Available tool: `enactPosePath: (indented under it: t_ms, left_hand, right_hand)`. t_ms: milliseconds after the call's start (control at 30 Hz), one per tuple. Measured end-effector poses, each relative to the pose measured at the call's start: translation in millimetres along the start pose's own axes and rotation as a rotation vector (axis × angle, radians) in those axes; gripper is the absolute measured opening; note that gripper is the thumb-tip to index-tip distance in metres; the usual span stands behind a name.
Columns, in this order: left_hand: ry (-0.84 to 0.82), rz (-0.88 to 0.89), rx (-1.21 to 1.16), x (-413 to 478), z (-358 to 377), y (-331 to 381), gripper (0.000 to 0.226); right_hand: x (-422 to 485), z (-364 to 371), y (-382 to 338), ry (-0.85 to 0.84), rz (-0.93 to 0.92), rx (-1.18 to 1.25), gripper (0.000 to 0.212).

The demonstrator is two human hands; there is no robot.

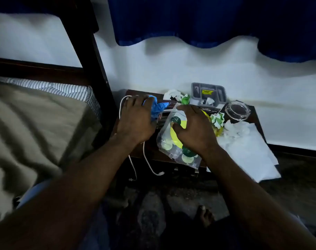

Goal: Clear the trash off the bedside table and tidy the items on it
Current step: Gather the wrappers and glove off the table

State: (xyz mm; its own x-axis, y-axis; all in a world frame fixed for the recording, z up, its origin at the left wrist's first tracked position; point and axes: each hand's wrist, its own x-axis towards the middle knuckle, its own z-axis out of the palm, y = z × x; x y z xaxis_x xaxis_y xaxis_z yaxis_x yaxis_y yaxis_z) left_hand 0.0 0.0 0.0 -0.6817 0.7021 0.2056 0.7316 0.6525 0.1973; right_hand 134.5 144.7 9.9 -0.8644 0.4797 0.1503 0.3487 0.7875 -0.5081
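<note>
The trash sits on the bedside table (pixel 256 115), low against the wall, and from my end almost none of it is cleared. The left hand (pixel 135 121) has its fingers curled over a crumpled blue wrapper (pixel 158 107) at the back left, gripping it. The right hand (pixel 195 130) is curled round the top of a clear bag (pixel 171 147) printed with green and yellow discs, which lies over the front edge.

I judge this an early stage: 2 pieces are in hand and the rest is left. That means a crumpled tissue (pixel 172 94) and a green scrap (pixel 185 100) at the back, a green-and-white wrapper (pixel 218 120) just beside the right hand, and more tissue on the white paper sheets (pixel 247 152). A grey tray (pixel 207 92) and a glass ashtray (pixel 237 110) look like keepers to be straightened.

Edges need care. The paper sheets overhang the right front corner, and a white cable (pixel 146 159) dangles off the front under the left wrist. The bed (pixel 27 114) and its dark post (pixel 92 56) close in on the left; open room lies toward me and to the right.
</note>
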Motion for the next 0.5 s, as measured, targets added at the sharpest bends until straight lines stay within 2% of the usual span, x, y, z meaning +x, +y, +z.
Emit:
enactPosePath:
  t_ms: [133, 333, 500]
  left_hand:
    - [-0.029, 0.004, 0.113, 14.5, 10.5, -1.8, 0.072]
    - [0.021, -0.031, 0.197, 24.9, 5.1, -2.5, 0.037]
    - [0.223, 0.0, 0.082, 27.0, -7.4, 3.7, 0.029]
  right_hand:
    - [23.5, 2.9, -3.8, -0.007, -0.019, 0.031, 0.06]
    - [34.0, 13.4, 0.9, -0.042, 0.016, 0.05, 0.059]
    - [34.7, 13.3, -4.4, -0.005, -0.013, 0.062, 0.058]
